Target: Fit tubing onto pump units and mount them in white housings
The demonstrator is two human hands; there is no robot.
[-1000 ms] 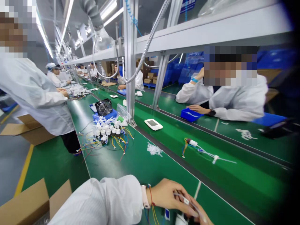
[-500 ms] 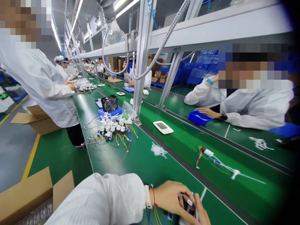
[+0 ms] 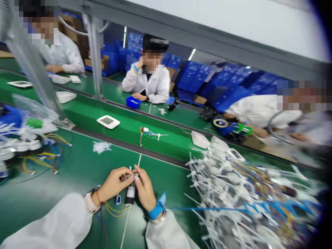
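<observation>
Just in front of me, my left hand (image 3: 115, 185) and my right hand (image 3: 145, 190) meet over a small motor-like part (image 3: 130, 194). It is a black and white cylinder with thin coloured wires (image 3: 114, 211) trailing from its lower end. The fingers of both hands are closed at its upper end, around a small white piece (image 3: 136, 176) that they partly cover. A little blue-and-white tag or connector (image 3: 118, 199) hangs beside the cylinder, below my left hand. A blue wrist strap (image 3: 157, 210) circles my right wrist.
A large heap of white-tied, wired parts (image 3: 228, 186) lies at right; a smaller wired pile (image 3: 23, 148) is at left. White rings (image 3: 101, 147) lie ahead. The green conveyor (image 3: 129, 126) carries a white panel (image 3: 108, 121) and a wired part (image 3: 145, 130). Several co-workers sit across.
The view has swung right, bringing my right wrist and the large heap of parts into sight. My hands stay together at the motor-like part, now seen more clearly.
</observation>
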